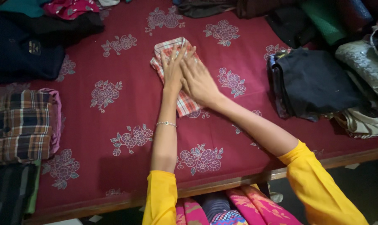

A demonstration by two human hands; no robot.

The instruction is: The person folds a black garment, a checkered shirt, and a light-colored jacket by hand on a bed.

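My left hand [172,71] and right hand [199,81], fingers flat and together, press the folded checked shirt [172,75] at upper centre; smoothing step, I judge; next, a firm grip to lift it.

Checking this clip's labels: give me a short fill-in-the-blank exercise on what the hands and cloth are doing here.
1. Both hands, the left hand and the right hand, lie flat on a folded ____ shirt.
2. The bedsheet is maroon with a pale ____ print.
3. The left wrist wears a thin ____.
4. The dark folded stack lies to the person's ____.

Missing words: checked; flower; bracelet; right
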